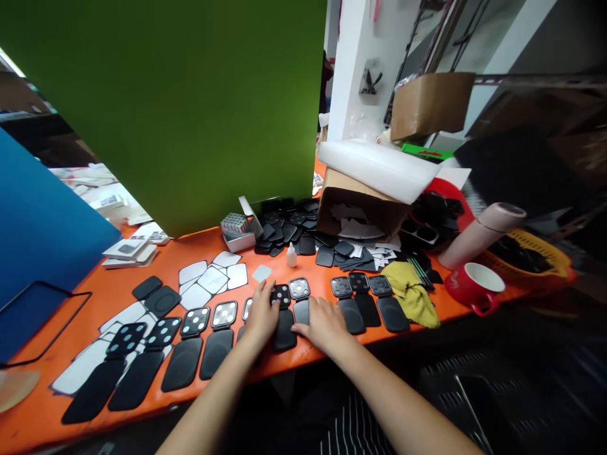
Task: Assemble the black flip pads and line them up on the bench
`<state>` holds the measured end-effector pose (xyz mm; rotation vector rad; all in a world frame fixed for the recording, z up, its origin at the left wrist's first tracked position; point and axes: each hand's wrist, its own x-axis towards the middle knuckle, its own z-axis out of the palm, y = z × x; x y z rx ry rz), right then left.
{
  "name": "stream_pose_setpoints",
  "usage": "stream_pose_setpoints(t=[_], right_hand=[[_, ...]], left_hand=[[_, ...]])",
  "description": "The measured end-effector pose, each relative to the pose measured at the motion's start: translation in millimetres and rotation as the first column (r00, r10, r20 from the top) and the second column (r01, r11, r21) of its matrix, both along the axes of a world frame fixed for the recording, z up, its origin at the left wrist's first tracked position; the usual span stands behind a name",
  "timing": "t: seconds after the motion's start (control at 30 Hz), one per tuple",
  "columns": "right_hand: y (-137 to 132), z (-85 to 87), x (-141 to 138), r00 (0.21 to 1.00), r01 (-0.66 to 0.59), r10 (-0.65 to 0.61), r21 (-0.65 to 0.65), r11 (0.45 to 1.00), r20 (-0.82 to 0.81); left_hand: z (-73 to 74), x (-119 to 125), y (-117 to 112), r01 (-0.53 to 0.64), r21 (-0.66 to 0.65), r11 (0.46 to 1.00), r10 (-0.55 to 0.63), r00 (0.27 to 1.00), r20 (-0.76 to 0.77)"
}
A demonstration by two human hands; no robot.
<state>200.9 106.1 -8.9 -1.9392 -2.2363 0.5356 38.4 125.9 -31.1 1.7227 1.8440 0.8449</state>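
Along the table's front edge runs a row of black hinged two-part pads (pixel 183 363), laid unfolded. Their smaller upper squares (pixel 194 321) carry pale round dots. My left hand (pixel 262 315) lies over one pad in the middle of the row, fingertips by a dotted black square (pixel 281 296), finger and thumb apart. Beside it, my right hand (pixel 325 322) rests on the neighbouring pad (pixel 301 312), its thumb spread to the left and its fingers partly hiding that pad. Just beyond the left fingertips lies a small pale square (pixel 262 273). A small white dropper bottle (pixel 291 255) stands behind.
Behind are a pile of black pads (pixel 284 227), a small open box (pixel 239 232) and a cardboard box (pixel 360 208). White sheets (pixel 213 279) lie left. At right are a yellow cloth (pixel 410 294), a red mug (pixel 474 285) and a pink flask (pixel 484 234). A green panel (pixel 190 114) stands upright behind.
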Motion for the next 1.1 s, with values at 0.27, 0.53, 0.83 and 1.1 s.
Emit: stream_pose_setpoints(t=[0.27,0.53,0.83,1.1], right_hand=[[16,-6.5,14,0.955,0.106,-0.134,-0.116,0.988,-0.264],[-17,5.6,14,0.708,-0.037,-0.162,-0.265,0.963,-0.688],[-35,25.2,15,0.73,-0.038,-0.03,-0.084,0.996,-0.683],[-46,51.2,6,0.848,-0.072,0.108,0.089,0.993,-0.518]], left_hand=[[-3.5,17,-51,0.22,0.014,0.975,-0.221,0.974,0.056],[14.8,27,-63,0.209,-0.106,0.972,-0.122,0.837,0.534],[51.1,13,-87,0.196,-0.315,0.929,0.23,0.363,0.903],[50.5,13,-103,0.286,-0.404,0.869,0.348,0.226,0.91]])
